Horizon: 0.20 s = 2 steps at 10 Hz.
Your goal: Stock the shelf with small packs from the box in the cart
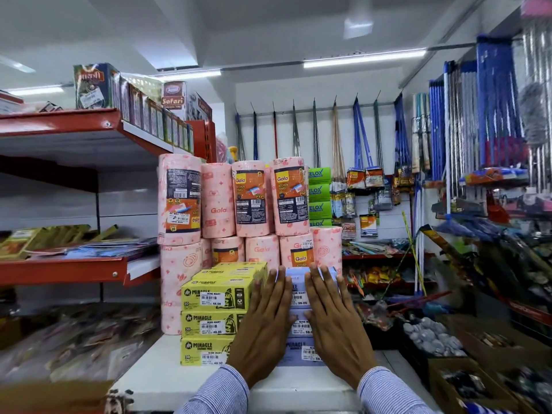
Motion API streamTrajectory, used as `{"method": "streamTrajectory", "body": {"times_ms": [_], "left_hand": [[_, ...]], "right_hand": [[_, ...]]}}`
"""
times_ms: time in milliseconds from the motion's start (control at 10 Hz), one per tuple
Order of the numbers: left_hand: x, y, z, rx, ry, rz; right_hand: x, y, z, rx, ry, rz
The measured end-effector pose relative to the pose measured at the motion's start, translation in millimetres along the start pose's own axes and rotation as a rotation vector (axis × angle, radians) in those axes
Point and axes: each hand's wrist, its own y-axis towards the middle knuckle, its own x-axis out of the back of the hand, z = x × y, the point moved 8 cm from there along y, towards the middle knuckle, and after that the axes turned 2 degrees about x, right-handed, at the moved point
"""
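Observation:
A stack of pale blue small packs (pixel 300 297) stands on the white shelf top (pixel 167 377), beside a stack of yellow Miracle packs (pixel 209 321). My left hand (pixel 263 327) lies flat against the left front of the blue stack, fingers straight and together. My right hand (pixel 334 321) presses flat on the stack's right front in the same way. Neither hand grips a pack. The box and the cart are out of view.
Pink Gala kitchen towel rolls (pixel 254 201) are piled behind the packs. Red shelves (pixel 65 270) with flat goods run along the left. Mops and brooms (pixel 361 138) hang on the back wall. Open cartons (pixel 478 380) of goods sit low on the right.

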Motion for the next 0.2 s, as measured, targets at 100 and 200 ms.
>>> {"method": "streamTrajectory", "body": {"times_ms": [100,200], "left_hand": [[2,-2,0,-0.003,0.012,-0.003],[12,-1,-1,0.005,0.003,-0.035]], "right_hand": [[3,0,1,0.004,0.007,-0.025],[15,2,5,0.001,0.031,-0.057]]}}
